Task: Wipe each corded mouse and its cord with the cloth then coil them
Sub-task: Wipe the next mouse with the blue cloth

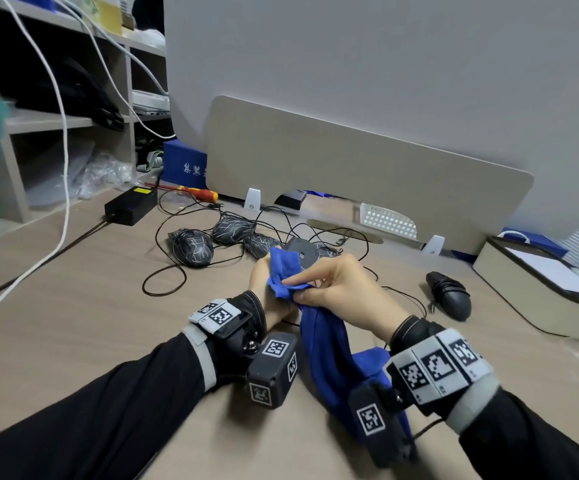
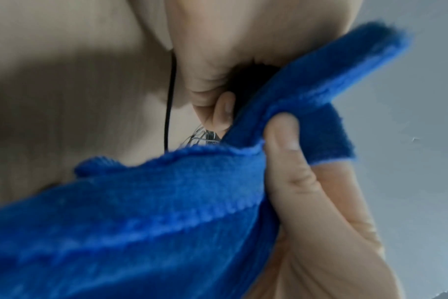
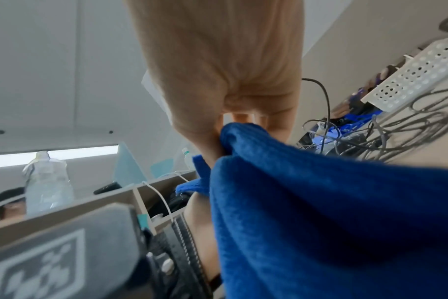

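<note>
1. the blue cloth (image 1: 319, 337) was held up above the desk (image 1: 108, 306) between both hands, its upper corner bunched at the fingers and the rest hanging down to the desktop between the wrists.
2. the left hand (image 1: 264, 282) had its fingers curled round the upper fold of the cloth; in the left wrist view the thumb (image 2: 289, 161) pressed the hem against the fingers.
3. the right hand (image 1: 336, 289) pinched the same bunched edge between thumb and forefinger, the other fingers loosely bent.
4. a thin black cord (image 2: 169, 105) ran down beside the left hand; whether either hand held it could not be told.
5. three patterned dark mice (image 1: 192, 247) lay in a cluster beyond the hands, their cords (image 1: 163, 282) loose and tangled over the desk.
6. a plain black mouse (image 1: 449, 294) lay apart to the right, its cord wrapped around its body.
7. further out stood a black power brick (image 1: 130, 206), a red-and-yellow screwdriver (image 1: 199, 193), a beige divider panel (image 1: 350, 164) and shelves (image 1: 56, 116) at the left.
</note>
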### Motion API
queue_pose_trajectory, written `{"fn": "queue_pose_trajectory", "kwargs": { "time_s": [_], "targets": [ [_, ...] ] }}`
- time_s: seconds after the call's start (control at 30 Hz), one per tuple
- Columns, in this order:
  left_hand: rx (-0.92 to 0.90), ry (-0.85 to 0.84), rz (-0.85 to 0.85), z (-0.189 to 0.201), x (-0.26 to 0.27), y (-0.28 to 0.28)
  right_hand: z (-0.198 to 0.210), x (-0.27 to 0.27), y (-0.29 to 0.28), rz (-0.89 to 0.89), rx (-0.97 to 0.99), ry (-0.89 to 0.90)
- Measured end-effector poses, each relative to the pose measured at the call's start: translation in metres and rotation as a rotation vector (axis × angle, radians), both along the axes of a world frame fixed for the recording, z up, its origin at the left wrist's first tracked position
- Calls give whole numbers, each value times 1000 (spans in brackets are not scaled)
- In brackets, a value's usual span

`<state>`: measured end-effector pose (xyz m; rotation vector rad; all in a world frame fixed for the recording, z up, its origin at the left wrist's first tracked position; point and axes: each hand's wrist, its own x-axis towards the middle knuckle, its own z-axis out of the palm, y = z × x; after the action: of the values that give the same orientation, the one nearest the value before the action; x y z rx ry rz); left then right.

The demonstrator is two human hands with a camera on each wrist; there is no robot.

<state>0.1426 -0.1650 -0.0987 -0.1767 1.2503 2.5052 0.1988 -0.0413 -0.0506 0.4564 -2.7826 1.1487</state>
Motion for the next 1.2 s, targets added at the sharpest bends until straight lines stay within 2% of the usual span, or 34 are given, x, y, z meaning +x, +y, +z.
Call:
{"fn": "queue_pose_trajectory", "kwargs": {
  "time_s": [0.07, 0.17, 0.23, 0.3, 0.4, 0.47, 0.5, 0.53, 0.6, 0.63, 0.67, 0.7, 0.8, 0.9, 0.93, 1.0, 1.07, 1.13, 1.2],
  "targets": [
    [37, 33, -37, 4, 0, 1, 4, -5, 4, -57, -54, -24],
    [87, 54, -109, 7, 3, 5, 19, -13, 21, -251, -111, -31],
    [67, 55, -94, 8, 5, 6, 32, -15, 31, -319, -359, -37],
    [58, 34, -69, 8, 6, 6, 46, -13, 34, -310, -699, 52],
    [91, -26, -49, 5, 4, 6, 69, -8, 36, -170, -1184, 259],
    [67, -38, -99, 4, 2, 6, 72, -8, 33, -89, -1276, 221],
    [57, -25, -129, 5, 4, 5, 67, -9, 28, -106, -1205, 168],
    [49, -5, -154, 5, 5, 6, 59, -10, 24, -170, -1035, 127],
    [74, 26, -187, 5, 7, 6, 39, -13, 22, -281, -471, 131],
    [83, 33, -194, 5, 7, 6, 29, -14, 21, -279, -218, 129],
    [74, 40, -186, 4, 7, 6, 23, -14, 19, -250, -36, 111],
    [64, 47, -176, 4, 6, 6, 19, -13, 19, -220, 49, 85],
    [1, 76, -125, 3, 5, 8, 20, -11, 17, -165, 42, 30],
    [-7, 85, -117, 4, 10, 12, 16, -4, 9, -61, 308, 142],
    [0, 84, -112, 4, 11, 13, 13, -3, 7, -47, 341, 202],
    [-1, 86, -108, 6, 12, 13, 12, -8, 10, -74, 241, 281],
    [31, 76, -129, 9, 13, 13, 16, -16, 17, -157, 155, 285],
    [57, 61, -110, 9, 11, 13, 19, -16, 18, -186, 168, 300],
    [70, 78, -81, 8, 9, 10, 15, -8, 9, -100, 220, 307]
  ]
}}
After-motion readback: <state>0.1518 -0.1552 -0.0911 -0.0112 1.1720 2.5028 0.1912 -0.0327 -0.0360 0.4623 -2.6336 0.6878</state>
